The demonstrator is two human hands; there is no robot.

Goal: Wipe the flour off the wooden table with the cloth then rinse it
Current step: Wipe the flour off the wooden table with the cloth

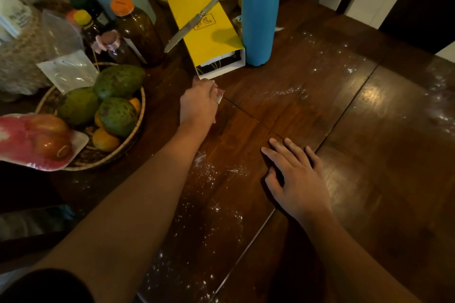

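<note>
Dark wooden table point(369, 155), polished, glossy, dusted with matt flour point(209, 174). At 12 o'clock: smooth blue bottle point(259, 12), matt yellow cardboard box point(209, 39), shiny metal blade point(194, 19). At 9 o'clock: rough woven basket point(110, 157).

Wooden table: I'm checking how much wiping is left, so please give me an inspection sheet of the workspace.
Surface: dark wooden table; flour scattered at the front, the centre and the right edge.
Job's things: cloth, only a red-and-white corner shows at the left hand's fingers.
Clutter: fruit basket, blue bottle, yellow box with a metal blade lying on it, brown bottle.
Grippers: left hand holds the cloth near the yellow box; right hand rests flat on the table, fingers spread.
Cables: nothing seen.
Surroundings: dim room, details unclear.
</note>
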